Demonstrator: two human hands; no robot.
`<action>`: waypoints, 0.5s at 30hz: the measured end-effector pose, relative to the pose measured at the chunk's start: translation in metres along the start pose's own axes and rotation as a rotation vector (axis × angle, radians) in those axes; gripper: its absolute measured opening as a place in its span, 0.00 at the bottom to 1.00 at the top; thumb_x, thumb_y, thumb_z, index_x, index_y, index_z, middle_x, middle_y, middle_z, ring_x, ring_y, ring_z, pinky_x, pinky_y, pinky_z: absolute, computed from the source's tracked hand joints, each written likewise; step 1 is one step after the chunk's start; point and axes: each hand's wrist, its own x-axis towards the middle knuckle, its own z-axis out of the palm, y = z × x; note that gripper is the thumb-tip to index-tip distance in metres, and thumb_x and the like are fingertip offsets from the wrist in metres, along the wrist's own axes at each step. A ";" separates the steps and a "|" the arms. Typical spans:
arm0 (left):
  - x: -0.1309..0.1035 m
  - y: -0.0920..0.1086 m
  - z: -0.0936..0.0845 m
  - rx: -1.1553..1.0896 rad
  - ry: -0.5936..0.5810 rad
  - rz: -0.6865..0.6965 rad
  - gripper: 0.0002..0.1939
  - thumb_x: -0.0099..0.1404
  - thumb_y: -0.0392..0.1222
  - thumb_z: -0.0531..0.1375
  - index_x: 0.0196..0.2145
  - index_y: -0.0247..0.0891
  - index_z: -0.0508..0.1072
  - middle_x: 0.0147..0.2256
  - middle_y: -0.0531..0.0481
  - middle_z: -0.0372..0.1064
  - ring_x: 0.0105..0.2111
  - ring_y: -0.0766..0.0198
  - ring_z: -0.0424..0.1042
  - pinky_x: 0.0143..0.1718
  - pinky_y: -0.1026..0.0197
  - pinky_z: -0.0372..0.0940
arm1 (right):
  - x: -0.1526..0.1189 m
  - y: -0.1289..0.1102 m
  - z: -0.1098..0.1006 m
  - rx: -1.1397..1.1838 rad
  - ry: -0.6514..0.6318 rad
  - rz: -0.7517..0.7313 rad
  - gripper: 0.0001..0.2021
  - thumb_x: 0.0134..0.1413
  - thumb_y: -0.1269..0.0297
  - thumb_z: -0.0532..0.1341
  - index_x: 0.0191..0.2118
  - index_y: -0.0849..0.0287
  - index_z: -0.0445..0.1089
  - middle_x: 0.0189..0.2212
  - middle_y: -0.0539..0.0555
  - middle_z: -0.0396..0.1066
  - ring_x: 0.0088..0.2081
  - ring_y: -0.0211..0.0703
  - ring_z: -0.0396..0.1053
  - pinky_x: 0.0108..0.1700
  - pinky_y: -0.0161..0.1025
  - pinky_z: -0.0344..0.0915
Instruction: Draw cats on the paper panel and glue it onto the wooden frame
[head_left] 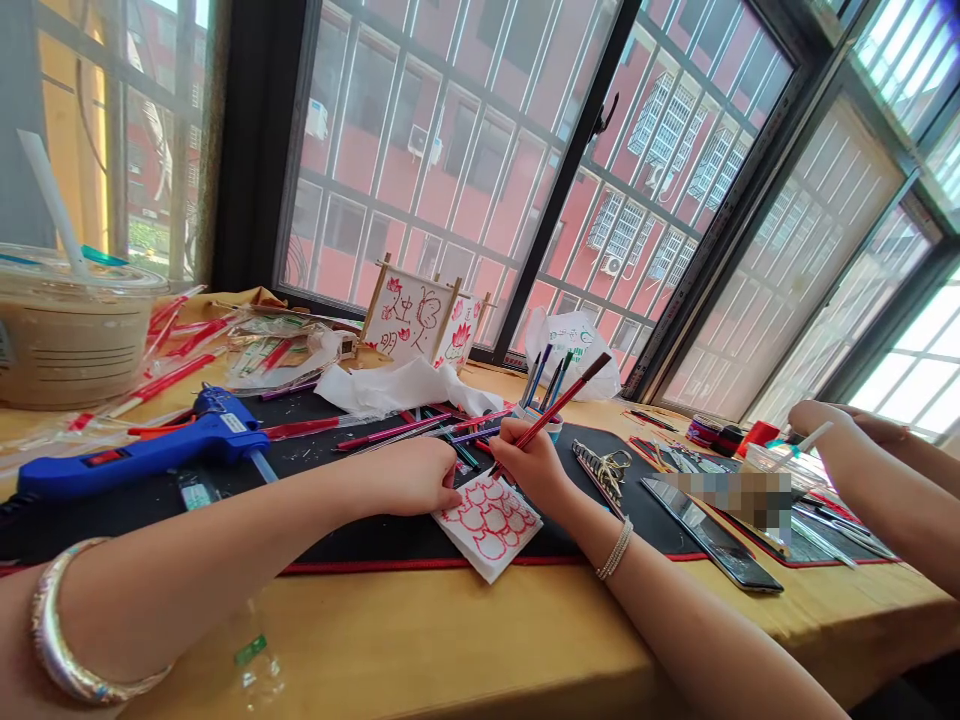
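- White paper (495,530) lies across the front edge of the black mat (360,548);
- our left hand (435,478) pinches its edge; our right hand (529,460) grips a dark-red pen (559,405);
- a loosened pinch could let it slip, skewing strokes.

Along the desk's (465,650) near side runs the mat (345,547). Over the mat's near edge lies the paper (491,530), the left hand (431,478) at its left corner, the right hand (532,460) and pen (562,403) above it. At the mat's left end lies the glue gun (150,455), the drink cup (71,345) behind it. Behind the right hand is the pen pot (556,432), right of that the hair clip (598,475), then the phone (712,537). Panels (409,325) stand at the desk's far edge, before the window (442,130)
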 end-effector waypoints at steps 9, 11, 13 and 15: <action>-0.007 -0.006 -0.029 -0.318 -0.262 0.086 0.12 0.50 0.48 0.58 0.28 0.38 0.66 0.24 0.54 0.65 0.25 0.67 0.62 0.25 0.65 0.56 | -0.002 -0.029 -0.011 0.448 0.091 0.062 0.13 0.42 0.67 0.57 0.18 0.57 0.49 0.11 0.40 0.56 0.11 0.26 0.48 0.19 0.32 0.63; -0.008 -0.012 -0.038 -0.336 -0.365 0.135 0.13 0.50 0.50 0.59 0.28 0.39 0.65 0.23 0.55 0.63 0.24 0.69 0.60 0.24 0.66 0.54 | -0.004 -0.037 -0.015 0.551 0.071 0.044 0.13 0.43 0.68 0.57 0.18 0.57 0.50 0.11 0.40 0.56 0.11 0.26 0.49 0.20 0.31 0.63; -0.008 -0.017 -0.044 -0.297 -0.390 0.122 0.13 0.50 0.51 0.59 0.28 0.39 0.66 0.23 0.55 0.64 0.23 0.70 0.60 0.23 0.67 0.54 | -0.005 -0.042 -0.017 0.582 0.068 0.044 0.13 0.43 0.68 0.57 0.18 0.57 0.50 0.10 0.40 0.56 0.11 0.27 0.49 0.20 0.31 0.64; -0.008 -0.020 -0.044 -0.205 -0.365 0.052 0.12 0.51 0.50 0.58 0.30 0.39 0.66 0.25 0.54 0.66 0.23 0.69 0.61 0.22 0.67 0.54 | -0.007 -0.042 -0.014 0.546 0.056 0.074 0.13 0.41 0.68 0.58 0.18 0.58 0.50 0.10 0.40 0.57 0.11 0.26 0.49 0.20 0.31 0.64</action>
